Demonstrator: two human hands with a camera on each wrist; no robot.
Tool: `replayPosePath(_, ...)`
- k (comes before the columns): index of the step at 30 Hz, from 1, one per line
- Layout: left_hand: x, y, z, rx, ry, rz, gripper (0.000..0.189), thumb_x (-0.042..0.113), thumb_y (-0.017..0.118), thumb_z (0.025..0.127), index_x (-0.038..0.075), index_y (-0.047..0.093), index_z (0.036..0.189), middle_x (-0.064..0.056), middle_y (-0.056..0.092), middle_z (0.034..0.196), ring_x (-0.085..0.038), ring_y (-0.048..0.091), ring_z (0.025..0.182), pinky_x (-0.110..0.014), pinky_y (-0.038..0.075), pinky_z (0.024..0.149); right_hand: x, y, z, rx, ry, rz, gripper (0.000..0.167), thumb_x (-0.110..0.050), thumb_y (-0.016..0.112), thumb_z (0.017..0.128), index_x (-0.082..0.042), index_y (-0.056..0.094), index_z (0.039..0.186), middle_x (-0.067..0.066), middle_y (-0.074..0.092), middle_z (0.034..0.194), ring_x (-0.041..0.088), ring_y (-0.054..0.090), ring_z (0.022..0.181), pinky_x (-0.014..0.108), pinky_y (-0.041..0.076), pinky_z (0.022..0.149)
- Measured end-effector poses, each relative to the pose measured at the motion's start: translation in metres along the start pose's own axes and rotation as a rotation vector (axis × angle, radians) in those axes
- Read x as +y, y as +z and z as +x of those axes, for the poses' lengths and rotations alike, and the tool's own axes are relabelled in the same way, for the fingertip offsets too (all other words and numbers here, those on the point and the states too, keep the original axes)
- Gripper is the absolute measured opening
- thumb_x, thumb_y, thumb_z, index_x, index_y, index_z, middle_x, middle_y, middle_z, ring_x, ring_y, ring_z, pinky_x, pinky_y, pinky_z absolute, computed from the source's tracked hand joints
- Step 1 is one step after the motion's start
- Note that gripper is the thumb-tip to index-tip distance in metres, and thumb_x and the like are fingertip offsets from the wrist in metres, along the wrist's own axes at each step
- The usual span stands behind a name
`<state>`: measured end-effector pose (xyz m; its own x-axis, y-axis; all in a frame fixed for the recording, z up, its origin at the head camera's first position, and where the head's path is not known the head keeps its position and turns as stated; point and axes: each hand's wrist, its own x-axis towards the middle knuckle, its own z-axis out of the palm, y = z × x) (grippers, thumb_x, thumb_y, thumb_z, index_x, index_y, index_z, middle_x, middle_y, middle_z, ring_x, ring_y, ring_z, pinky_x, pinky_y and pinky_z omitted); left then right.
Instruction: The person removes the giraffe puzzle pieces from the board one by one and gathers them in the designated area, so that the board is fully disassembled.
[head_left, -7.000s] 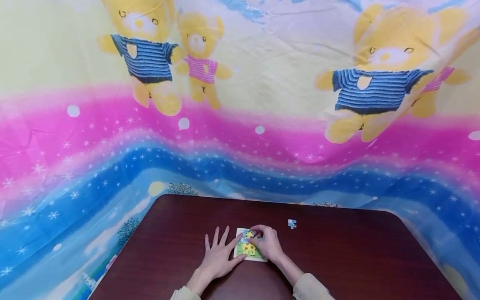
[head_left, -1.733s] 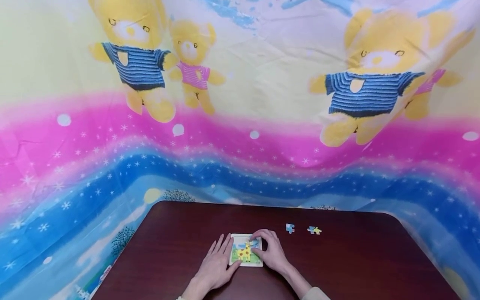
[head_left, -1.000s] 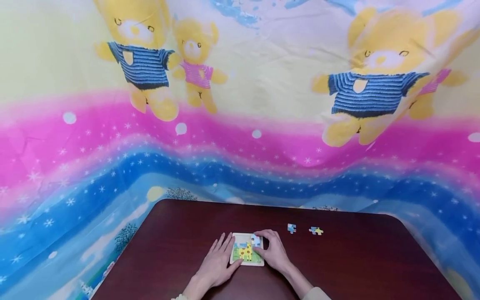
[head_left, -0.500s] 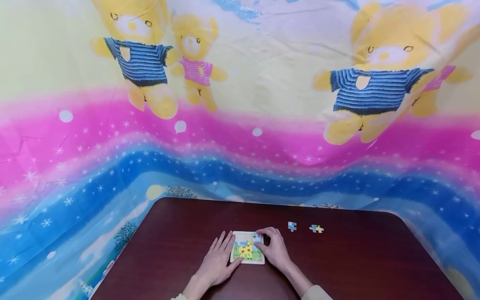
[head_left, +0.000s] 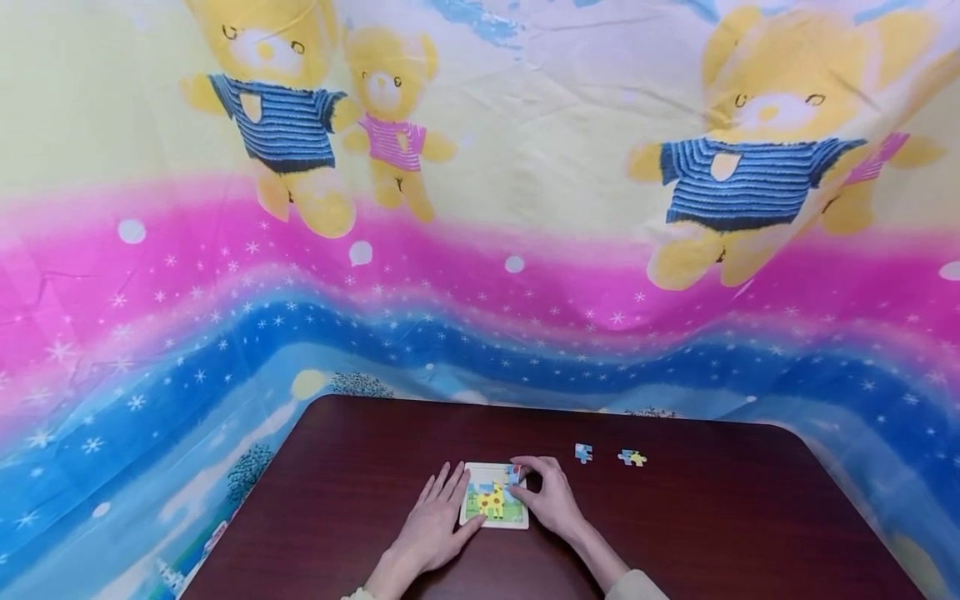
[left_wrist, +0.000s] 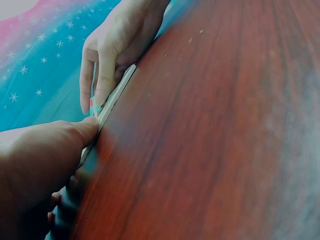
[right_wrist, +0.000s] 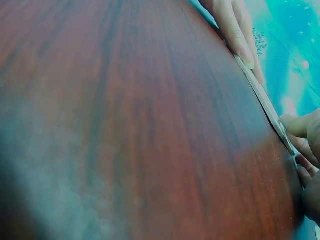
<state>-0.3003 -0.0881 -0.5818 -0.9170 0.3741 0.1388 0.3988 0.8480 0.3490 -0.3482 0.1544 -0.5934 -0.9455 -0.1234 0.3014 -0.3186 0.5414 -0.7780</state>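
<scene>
A small jigsaw puzzle tray [head_left: 501, 525] with a pale rim lies on the table, partly filled with a giraffe picture; its upper part shows bare backing. My left hand [head_left: 431, 533] rests along its left side, fingers straight, thumb on the near rim. My right hand [head_left: 553, 500] pinches a blue puzzle piece [head_left: 513, 475] with a red spot between thumb and forefinger, at the tray's upper right corner. The left wrist view shows the right hand [left_wrist: 112, 55] over the tray's edge [left_wrist: 117, 92]. Fingers hide part of the piece, so I cannot tell whether it lies flat.
Two loose puzzle pieces lie behind and right of the tray: a blue one [head_left: 583, 453] and a blue-and-yellow one [head_left: 632, 457]. The dark red-brown table [head_left: 712, 517] has rounded far corners. A curtain [head_left: 480, 333] printed with bears hangs behind it.
Since seven seconds ago, a blue-and-yellow piece has come to lie on the table at right. During the last second, the pinched piece has turned at the tray's corner. My left hand stays put.
</scene>
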Motion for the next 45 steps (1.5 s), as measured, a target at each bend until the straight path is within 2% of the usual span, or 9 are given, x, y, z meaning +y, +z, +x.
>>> replayPosePath(6,-0.001,0.001,-0.001,0.009,0.004,0.004,0.081,0.056,0.057,0.109,0.001,0.043,0.167,-0.016,0.042,0.177,-0.041,0.036,0.166,-0.062,0.033,0.135,0.000,0.001,0.000,0.037,0.008,0.067,0.031,-0.006,0.092,0.087,-0.010,0.081,0.115,-0.009,0.072,0.089,0.023,0.061,0.112,0.034,0.048,0.103)
replayPosePath(12,-0.001,0.001,0.000,0.004,0.000,0.000,0.081,0.056,0.057,0.109,0.002,0.043,0.168,-0.016,0.041,0.177,-0.041,0.035,0.167,-0.062,0.033,0.135,0.001,0.001,0.001,0.050,0.018,0.105,0.024,-0.003,0.088,0.091,-0.010,0.082,0.113,-0.005,0.073,0.090,0.022,0.063,0.105,0.035,0.053,0.098)
replayPosePath(16,-0.001,-0.001,0.000,0.005,0.002,0.000,0.082,0.057,0.057,0.109,0.002,0.043,0.168,-0.016,0.041,0.177,-0.041,0.035,0.166,-0.062,0.033,0.135,0.001,0.000,0.003,0.048,0.025,0.125,0.024,-0.002,0.086,0.092,-0.010,0.082,0.115,-0.002,0.074,0.092,0.023,0.067,0.102,0.034,0.055,0.096)
replayPosePath(24,0.000,-0.002,0.000,0.008,0.011,-0.006,0.082,0.057,0.058,0.109,0.001,0.043,0.168,-0.017,0.041,0.177,-0.043,0.036,0.166,-0.063,0.033,0.134,-0.001,-0.014,0.007,0.051,0.070,0.204,0.028,0.005,0.078,0.097,-0.006,0.080,0.123,0.006,0.076,0.100,0.014,0.069,0.094,0.026,0.059,0.089)
replayPosePath(32,-0.003,0.001,0.001,0.025,0.017,-0.035,0.082,0.057,0.057,0.110,0.001,0.042,0.168,-0.018,0.041,0.177,-0.045,0.035,0.166,-0.065,0.032,0.133,0.010,-0.058,0.009,0.071,0.176,0.322,0.034,0.006,0.069,0.103,0.001,0.073,0.137,0.017,0.075,0.114,0.005,0.070,0.097,0.017,0.059,0.087)
replayPosePath(37,-0.003,0.001,0.002,0.021,0.013,-0.050,0.082,0.056,0.059,0.109,0.001,0.041,0.168,-0.017,0.040,0.177,-0.043,0.034,0.167,-0.064,0.031,0.134,0.025,-0.096,0.008,0.075,0.236,0.398,0.039,0.007,0.062,0.107,0.006,0.065,0.146,0.016,0.076,0.113,0.005,0.076,0.089,0.023,0.065,0.086)
replayPosePath(42,-0.002,0.001,0.002,-0.012,-0.006,-0.038,0.083,0.056,0.058,0.109,0.003,0.039,0.169,-0.016,0.039,0.178,-0.041,0.032,0.168,-0.062,0.030,0.136,0.044,-0.132,0.004,0.098,0.267,0.345,0.043,0.004,0.060,0.109,0.005,0.059,0.152,0.022,0.077,0.121,0.005,0.078,0.087,0.026,0.065,0.083)
replayPosePath(45,-0.002,0.000,0.001,-0.016,-0.013,-0.039,0.084,0.057,0.058,0.109,0.003,0.039,0.170,-0.016,0.038,0.179,-0.041,0.032,0.168,-0.062,0.030,0.136,0.056,-0.151,0.001,0.113,0.281,0.307,0.045,0.003,0.059,0.110,0.005,0.056,0.155,0.020,0.078,0.120,0.004,0.078,0.087,0.026,0.064,0.080)
